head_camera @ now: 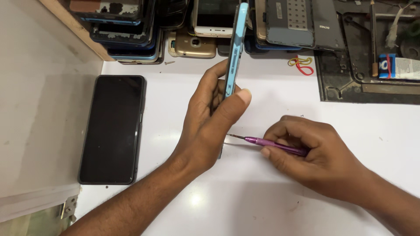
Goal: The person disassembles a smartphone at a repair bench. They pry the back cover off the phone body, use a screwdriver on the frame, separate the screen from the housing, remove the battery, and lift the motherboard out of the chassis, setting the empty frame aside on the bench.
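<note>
Left hand (205, 126) gripped blue phone (235, 48) on edge, upright over white table (245, 205), thumb pressed on one face, fingers wrapped behind. Right hand (315, 153) pinched purple screwdriver (271, 143) between thumb and fingers, shaft near level, tip just beside phone's lower end. Black phone (113, 129) lay flat at left, well apart. Stack of old phones (197, 26) lined far edge; rubber bands (301, 63) near dark mat (345, 87).

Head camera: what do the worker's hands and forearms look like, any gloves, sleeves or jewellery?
Both are bare. The left hand and right hand wear no gloves, and no rings or watch show. Both forearms are uncovered to the frame edge, with no sleeve in view. Fingernails are short and unpainted.
</note>
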